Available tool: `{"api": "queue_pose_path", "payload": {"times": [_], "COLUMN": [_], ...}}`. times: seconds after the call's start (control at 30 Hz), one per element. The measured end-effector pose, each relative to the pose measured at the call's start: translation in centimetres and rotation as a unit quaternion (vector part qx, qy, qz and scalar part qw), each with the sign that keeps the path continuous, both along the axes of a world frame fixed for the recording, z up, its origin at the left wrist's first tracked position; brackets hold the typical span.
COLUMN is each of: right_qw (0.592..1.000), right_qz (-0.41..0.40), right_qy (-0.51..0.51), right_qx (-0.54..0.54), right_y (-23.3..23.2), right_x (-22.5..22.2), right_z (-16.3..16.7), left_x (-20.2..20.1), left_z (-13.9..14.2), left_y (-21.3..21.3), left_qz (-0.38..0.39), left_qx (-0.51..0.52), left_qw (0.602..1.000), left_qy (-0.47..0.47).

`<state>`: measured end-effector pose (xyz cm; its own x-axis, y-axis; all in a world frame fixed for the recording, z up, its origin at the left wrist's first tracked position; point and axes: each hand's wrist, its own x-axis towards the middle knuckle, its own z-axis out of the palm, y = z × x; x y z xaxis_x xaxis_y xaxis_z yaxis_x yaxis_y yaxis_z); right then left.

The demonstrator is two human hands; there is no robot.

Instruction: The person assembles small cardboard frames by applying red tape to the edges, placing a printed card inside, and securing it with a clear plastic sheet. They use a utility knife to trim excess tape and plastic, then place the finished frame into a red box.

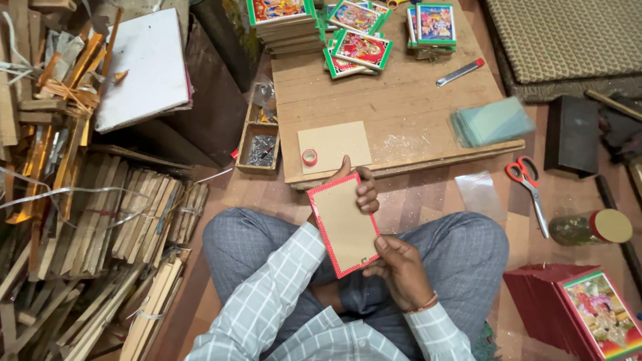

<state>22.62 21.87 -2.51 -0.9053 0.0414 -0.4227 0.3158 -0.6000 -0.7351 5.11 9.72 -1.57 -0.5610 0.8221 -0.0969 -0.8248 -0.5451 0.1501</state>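
The red-edged rectangular picture frame [344,224], its brown cardboard back facing up, sits tilted above my lap, just in front of the low wooden tabletop [401,113]. My left hand [361,190] closes on its upper edge, fingers curled over the far corner. My right hand [399,267] pinches the lower corner. A small red tape roll [309,157] lies on a cardboard sheet [334,145] nearby; red-handled scissors [528,184] rest on the floor.

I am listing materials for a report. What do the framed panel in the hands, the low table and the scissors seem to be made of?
Framed panel: back looks like matte brown board or hardboard, with a red border that may be plastic or foil.
Low table: unfinished wood, planks and grain visible.
Scissors: shiny metal blades, red handles, probably plastic.
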Motion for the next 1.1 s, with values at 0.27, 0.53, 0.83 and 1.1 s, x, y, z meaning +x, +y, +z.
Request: {"api": "queue_pose_path", "payload": {"times": [0.27, 0.53, 0.83, 1.1], "right_qw": [0.922, 0.964, 0.882, 0.88], "right_qz": [-0.076, -0.197, -0.264, -0.29], "right_qy": [0.201, 0.058, 0.109, 0.106], "right_qx": [0.321, 0.171, 0.375, 0.36], "right_y": [-0.2, 2.4, 4.4, 8.9], "right_x": [2.0, 2.6, 3.4, 5.8], "right_z": [3.0, 2.9, 6.8, 8.7], "left_x": [-0.8, 4.3, 10.3, 14.0], "left_z": [-3.4, 3.4, 5.4, 7.9], "left_y": [1.0, 1.9, 4.9, 5.7], "left_qz": [0.188, 0.068, 0.045, -0.045], "left_qx": [-0.25, -0.293, -0.357, -0.264], "left_qw": [0.949, 0.929, 0.848, 0.816], "left_qy": [-0.031, 0.217, 0.388, 0.512]}}
